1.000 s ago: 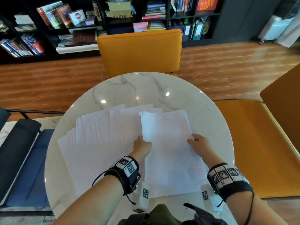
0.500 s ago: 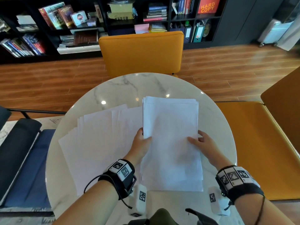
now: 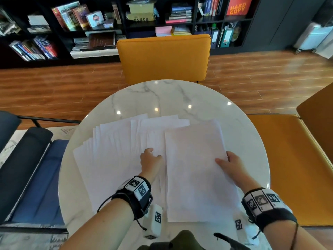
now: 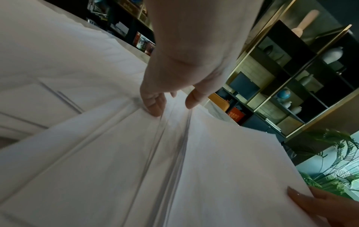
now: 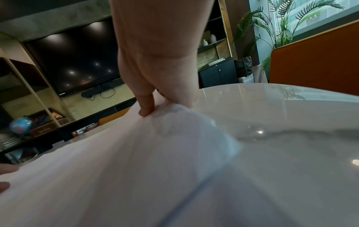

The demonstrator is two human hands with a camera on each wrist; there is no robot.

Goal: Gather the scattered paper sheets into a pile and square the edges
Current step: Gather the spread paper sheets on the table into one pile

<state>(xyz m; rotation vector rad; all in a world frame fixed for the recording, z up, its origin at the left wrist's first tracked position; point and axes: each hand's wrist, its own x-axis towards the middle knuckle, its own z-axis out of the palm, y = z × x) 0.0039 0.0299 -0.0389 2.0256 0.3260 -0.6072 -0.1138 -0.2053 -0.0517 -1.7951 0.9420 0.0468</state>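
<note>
A gathered pile of white sheets (image 3: 196,170) lies on the right half of the round marble table (image 3: 162,94). My right hand (image 3: 225,159) pinches the pile's right edge, thumb on top, and in the right wrist view that edge of the pile (image 5: 174,138) is raised off the table under my right hand (image 5: 153,104). Several loose sheets (image 3: 111,150) lie fanned out on the left, partly tucked under the pile. My left hand (image 3: 152,156) rests on them just left of the pile; in the left wrist view its fingertips (image 4: 153,107) touch the overlapping loose sheets (image 4: 97,145), thumb apart.
A yellow chair (image 3: 162,58) stands at the table's far side. A yellow bench (image 3: 292,168) sits along the right and a dark blue chair (image 3: 36,177) on the left. Bare marble shows beyond the papers and to their right. Bookshelves line the back wall.
The pile, held up in both hands half a second ago, has come down flat and a little right. My left hand let go of it and moved left onto the fanned sheets.
</note>
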